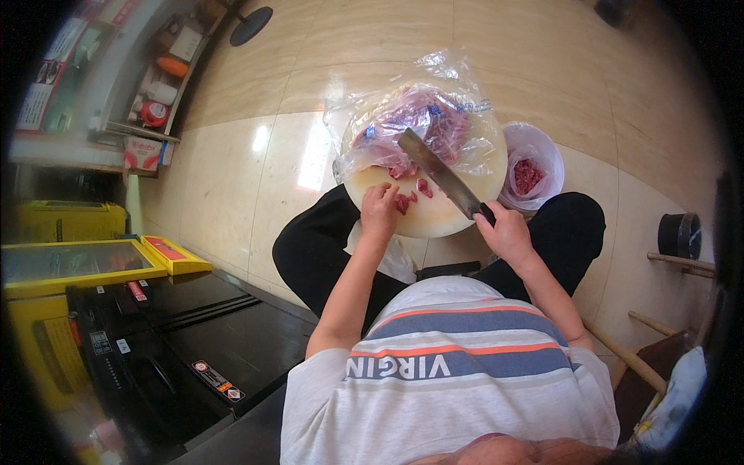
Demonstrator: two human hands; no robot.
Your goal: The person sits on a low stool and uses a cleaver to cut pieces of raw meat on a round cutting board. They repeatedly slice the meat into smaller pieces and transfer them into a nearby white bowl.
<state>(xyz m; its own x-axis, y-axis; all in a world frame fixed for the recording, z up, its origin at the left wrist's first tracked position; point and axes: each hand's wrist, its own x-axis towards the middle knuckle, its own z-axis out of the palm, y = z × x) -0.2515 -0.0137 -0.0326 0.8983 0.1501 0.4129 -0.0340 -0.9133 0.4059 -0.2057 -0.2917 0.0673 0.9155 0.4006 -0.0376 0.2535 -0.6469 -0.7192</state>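
Observation:
My right hand (508, 234) is wrapped round the black handle of a cleaver (443, 175). Its long blade points up and to the left, above a round cream cutting board (434, 221). On the board's near left side, my left hand (378, 209) has its fingers bent and pressed against a small piece of red meat (402, 203). Another cut piece (424, 187) lies just right of it. A clear plastic bag (360, 155) spreads over the board's far half, with a large lump of raw meat (446, 132) in it, partly behind the blade.
A white bucket (546, 143) lined with a bag stands right of the board, with chopped meat (528, 177) inside. My knees flank the board. A black appliance (232, 325) and yellow-framed case (85, 260) are at left, shelves (167, 85) at far left. Wooden rails (628, 353) stand at right.

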